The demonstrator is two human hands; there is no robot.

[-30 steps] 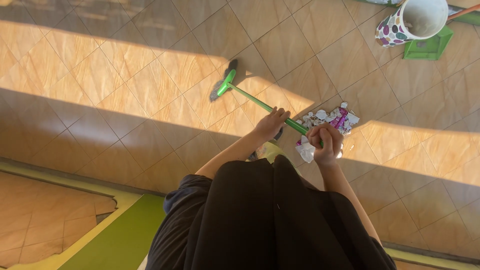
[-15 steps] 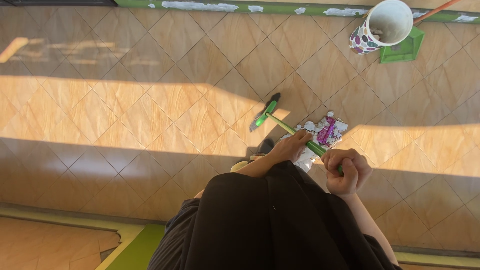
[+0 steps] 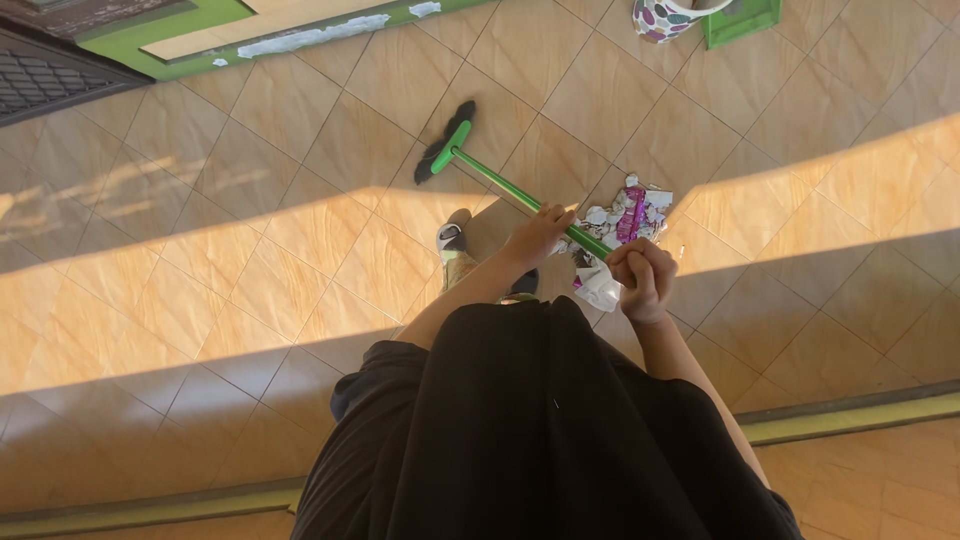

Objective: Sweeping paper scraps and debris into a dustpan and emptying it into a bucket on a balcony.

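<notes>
While both hands close on one green handle, the scene reads as follows.

Left hand: the left hand (image 3: 537, 232) wraps around the green broom (image 3: 505, 190) partway down its handle, fingers curled over it.
Right hand: the right hand (image 3: 641, 277) is clenched in a fist around the upper end of the same handle, nearer the body.
Broom: it slants from the hands up and to the left; its dark bristle head (image 3: 447, 143) rests on the floor tiles (image 3: 300, 250), in shade just above a sunlit band.
Litter pile: a heap of crumpled paper and wrappers (image 3: 622, 215), white with a pink piece, lies on the tiles just beside the handle and right above the right hand.
Foot: a foot in a sandal (image 3: 456, 250) stands below the handle, left of the left hand.
Far edge: a spotted cup-shaped bin (image 3: 662, 14) and a green dustpan (image 3: 742, 20) sit at the top, well apart from the pile.
Clothing: black garment (image 3: 540, 430) fills the lower middle.
</notes>
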